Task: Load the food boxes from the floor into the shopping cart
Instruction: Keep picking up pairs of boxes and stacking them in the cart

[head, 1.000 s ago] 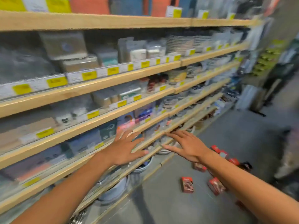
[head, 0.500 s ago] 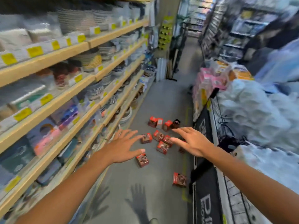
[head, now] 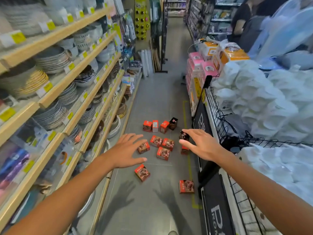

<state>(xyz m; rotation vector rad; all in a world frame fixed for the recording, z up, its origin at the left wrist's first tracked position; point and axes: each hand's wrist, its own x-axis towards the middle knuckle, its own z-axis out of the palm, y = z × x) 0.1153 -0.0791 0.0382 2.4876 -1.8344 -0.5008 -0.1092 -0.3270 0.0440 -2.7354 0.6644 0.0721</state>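
1. Left hand (head: pixel 126 150) is out over the aisle, palm down, fingers straight and spread, holding nothing.
2. Right hand (head: pixel 201 144) is the same: flat, fingers splayed, empty. It sits in front of a dark box, so I can't tell if they touch.
3. Food boxes (head: pixel 163 153) are scattered on the floor (head: pixel 152 209) ahead of both hands: small red cardboard cubes with glossy printed faces. Four stand in a far row; a cluster lies flat in the middle; two lie nearer, apart from the rest.
4. The floor is smooth grey tile, with both hand shadows cast on it.
5. On the left, wooden shelves (head: pixel 71 77) carry stacked round plates and bowls behind yellow price tags.
6. On the right, a black wire bin (head: pixel 218 116) is piled with white, plastic-wrapped soft goods; pink cartons (head: pixel 199 68) are stacked beyond it.
7. No shopping cart can be identified for certain.
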